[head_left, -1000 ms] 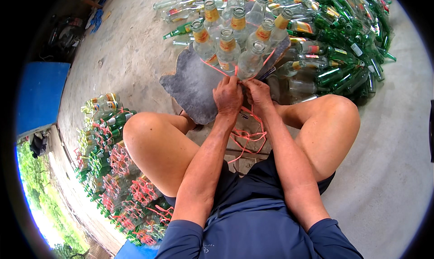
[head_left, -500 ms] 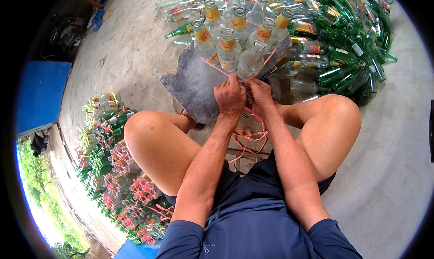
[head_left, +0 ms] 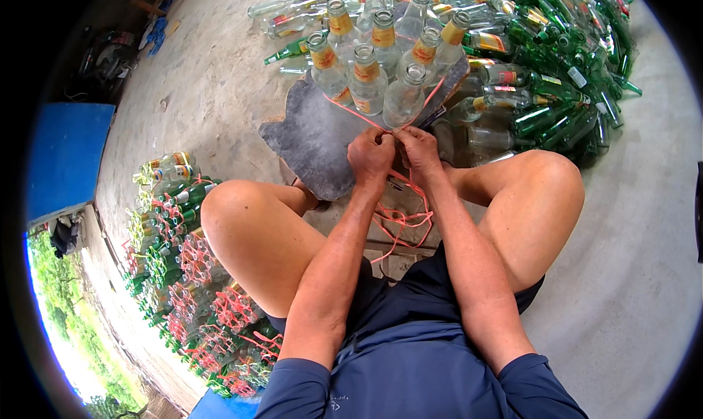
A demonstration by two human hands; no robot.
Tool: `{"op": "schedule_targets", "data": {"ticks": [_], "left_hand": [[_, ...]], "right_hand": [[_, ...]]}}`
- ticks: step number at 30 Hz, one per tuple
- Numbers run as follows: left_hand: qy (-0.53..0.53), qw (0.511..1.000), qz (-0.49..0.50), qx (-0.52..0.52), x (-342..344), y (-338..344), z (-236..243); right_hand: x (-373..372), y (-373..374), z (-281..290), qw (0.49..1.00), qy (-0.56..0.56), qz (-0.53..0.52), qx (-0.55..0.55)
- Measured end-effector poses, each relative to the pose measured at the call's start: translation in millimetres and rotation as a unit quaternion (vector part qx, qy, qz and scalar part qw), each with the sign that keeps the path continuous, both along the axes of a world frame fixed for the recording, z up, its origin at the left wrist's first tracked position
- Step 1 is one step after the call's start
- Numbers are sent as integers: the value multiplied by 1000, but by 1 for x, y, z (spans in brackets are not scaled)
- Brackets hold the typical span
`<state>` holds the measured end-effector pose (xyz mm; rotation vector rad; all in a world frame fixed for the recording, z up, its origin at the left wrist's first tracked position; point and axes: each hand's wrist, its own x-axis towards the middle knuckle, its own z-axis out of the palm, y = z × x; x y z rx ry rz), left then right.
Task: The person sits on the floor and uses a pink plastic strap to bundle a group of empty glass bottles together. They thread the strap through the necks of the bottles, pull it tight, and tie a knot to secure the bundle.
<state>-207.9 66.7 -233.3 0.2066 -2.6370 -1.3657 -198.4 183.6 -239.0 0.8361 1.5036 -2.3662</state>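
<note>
Sitting on the concrete floor (head_left: 644, 272) with my knees spread; both hands are right together at the near edge of the grey slab (head_left: 315, 137); my left hand (head_left: 370, 155) is curled with the fingers pinching the pink string (head_left: 401, 218), and my right hand (head_left: 419, 150) is closed on the same string just beside it, knuckles almost touching. The string runs up from my fingers in two taut lines around the cluster of clear bottles (head_left: 381, 68) standing upright on the far end of the slab (yellow-orange labels on the necks); the loose rest of it lies in loops on the floor between my legs. Can't tell exactly what the fingertips are doing, they're tucked under.

Past the slab, toward the far right, there's a big heap of green bottles (head_left: 564, 60) lying on their sides, with a few clear ones mixed in; off by my left knee is a row of bundles (head_left: 183, 272) already bound in pink string; further left a blue panel (head_left: 62, 159).
</note>
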Motion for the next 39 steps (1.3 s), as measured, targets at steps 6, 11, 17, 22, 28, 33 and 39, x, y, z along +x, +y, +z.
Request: {"op": "schedule_targets", "data": {"ticks": [6,11,17,22,28,33,39], "left_hand": [[44,998,-54,8,-10,-23,-35],[-96,976,-105,165,-12,-20,-9],[-166,937,-108,287,-12,-20,6],[-174,935,-115,288,-13,-23,-3],[-174,952,-123,222,-19,-23,5],[-166,963,-122,174,-22,-23,8],[-104,980,-61,156,-30,-18,-9]], "right_hand": [[2,-3,1,1000,5,12,25],[1,2,-1,999,11,7,37],[1,1,3,998,23,17,48],[1,3,-1,997,30,28,65],[-4,8,-17,976,80,48,195],[-3,6,-8,939,143,37,309],[-6,8,-10,934,143,13,326]]}}
